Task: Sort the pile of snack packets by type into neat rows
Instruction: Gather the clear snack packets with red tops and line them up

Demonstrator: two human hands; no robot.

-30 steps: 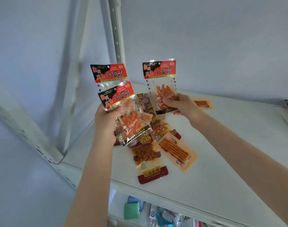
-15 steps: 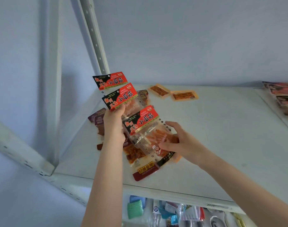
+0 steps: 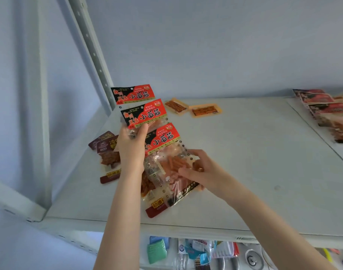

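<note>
Lowered from up high, the third red packet (image 3: 167, 152) is now held by the right hand (image 3: 202, 171) beside the two matching packets (image 3: 142, 112) gripped in the left hand (image 3: 131, 148), above the pile (image 3: 108, 152) at the near left of the shelf (image 3: 254, 162), so one kind is being gathered.

White shelf (image 3: 244, 172) w/ 2 orange pkts (image 3: 205, 110) at back, maroon pkts (image 3: 106, 149) front-left
</note>
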